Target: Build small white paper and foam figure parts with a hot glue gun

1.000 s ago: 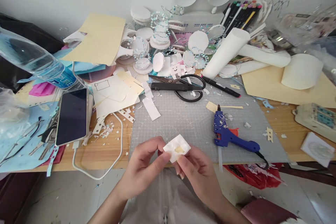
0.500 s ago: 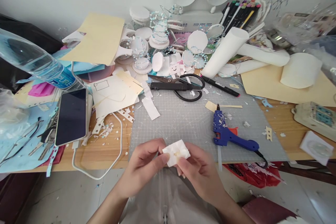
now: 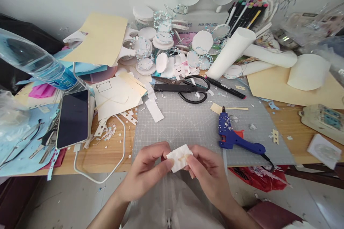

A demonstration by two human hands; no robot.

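Note:
A small white piece of paper (image 3: 179,156) with a pale yellowish mark in its middle is held up between both hands, just in front of the table edge. My left hand (image 3: 150,170) pinches its left side, thumb on top. At its right side my right hand (image 3: 208,171) grips it, the thumb lying on the face near the mark. The fingers behind the paper are partly hidden. Beyond the hands lies a grey cutting mat (image 3: 172,125). A blue glue gun (image 3: 236,136) rests on it to the right, and black-handled scissors (image 3: 185,87) lie farther back.
Left of the mat are a phone (image 3: 73,120), a white cable (image 3: 122,150) and a leaning water bottle (image 3: 40,61). White rolls (image 3: 231,52), a black marker (image 3: 228,88) and white discs with blue-beaded wire crowd the back. A power strip (image 3: 324,120) sits at the right.
My right thumb has moved slightly up and right on the paper, uncovering its lower right part. My left hand keeps its hold almost unmoved.

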